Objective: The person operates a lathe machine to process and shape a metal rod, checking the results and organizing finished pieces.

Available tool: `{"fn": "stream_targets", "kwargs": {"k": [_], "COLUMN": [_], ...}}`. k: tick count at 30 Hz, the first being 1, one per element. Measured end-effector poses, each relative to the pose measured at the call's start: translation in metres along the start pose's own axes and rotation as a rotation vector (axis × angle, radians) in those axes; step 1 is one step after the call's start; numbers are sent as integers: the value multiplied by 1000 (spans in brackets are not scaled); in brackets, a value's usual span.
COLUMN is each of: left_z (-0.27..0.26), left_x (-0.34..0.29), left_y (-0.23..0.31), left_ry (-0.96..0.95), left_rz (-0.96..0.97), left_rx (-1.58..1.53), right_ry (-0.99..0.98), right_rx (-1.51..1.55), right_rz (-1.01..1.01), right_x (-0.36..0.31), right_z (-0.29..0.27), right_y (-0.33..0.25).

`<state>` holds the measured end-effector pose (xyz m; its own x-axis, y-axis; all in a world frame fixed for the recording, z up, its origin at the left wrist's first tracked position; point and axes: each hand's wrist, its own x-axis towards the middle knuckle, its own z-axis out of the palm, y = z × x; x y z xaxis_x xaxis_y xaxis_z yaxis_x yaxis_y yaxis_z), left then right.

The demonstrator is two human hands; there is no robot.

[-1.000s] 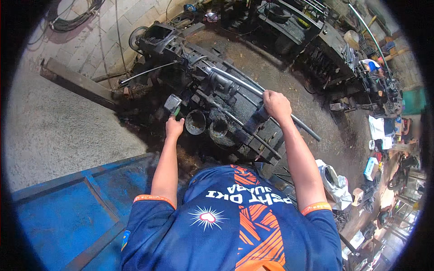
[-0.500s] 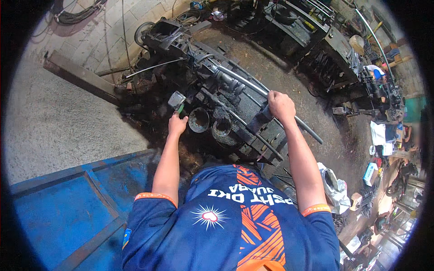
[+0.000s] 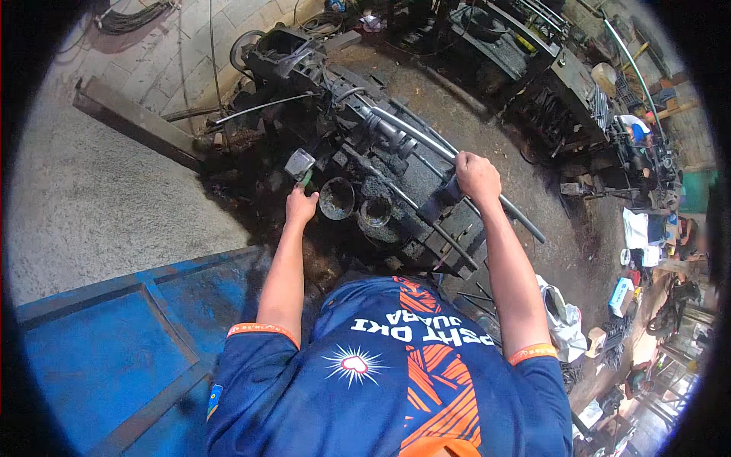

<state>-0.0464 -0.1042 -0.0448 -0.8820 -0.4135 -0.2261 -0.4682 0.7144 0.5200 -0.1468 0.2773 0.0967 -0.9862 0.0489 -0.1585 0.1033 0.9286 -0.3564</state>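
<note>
Head view: holds a long grey metal rod [image 3: 522, 219] in the right hand [image 3: 478, 177], knuckles uppermost and fingers closed snugly around it. Runs the rod straight through that fist, with the longer stretch slanting up and left to the blackened machine [image 3: 392, 141] and a shorter end jutting out on the lower right, beside the wrist. Cannot make out the part under the palm. Has the left hand [image 3: 302, 206], well apart from the rod on its left, curled shut on a short green handle [image 3: 307, 177], just below a grey metal block [image 3: 300, 163]. Cannot tell how far the handle reaches down inside the grip. Shows two round bowls [image 3: 327, 207] just right of the left hand, then dark grey metal chips [image 3: 423, 183] strewn over the machine between both hands. Shows, farther left, a thin pale bar [image 3: 263, 104] and a heavy steel beam [image 3: 137, 126], with a blue metal panel [image 3: 99, 358] below. Includes a white sack [image 3: 562, 320] right of the right forearm, a cluttered dark bench [image 3: 518, 65] at upper right, and a coil of cable [image 3: 137, 21] against the block wall [image 3: 156, 61].
</note>
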Motion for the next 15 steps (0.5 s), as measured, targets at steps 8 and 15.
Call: {"fn": "stream_targets", "kwargs": {"k": [8,15], "left_z": [1,-2], "left_x": [3,2], "left_y": [-1,4], "left_ry": [-22,-36], "left_rz": [-3,-7], "left_rx": [0,-5], "right_ry": [38,17], "right_rx": [-51,-17], "right_rz": [-13,-15], "right_x": [5,1], "right_z": [8,0], "right_y": [7,-2]}}
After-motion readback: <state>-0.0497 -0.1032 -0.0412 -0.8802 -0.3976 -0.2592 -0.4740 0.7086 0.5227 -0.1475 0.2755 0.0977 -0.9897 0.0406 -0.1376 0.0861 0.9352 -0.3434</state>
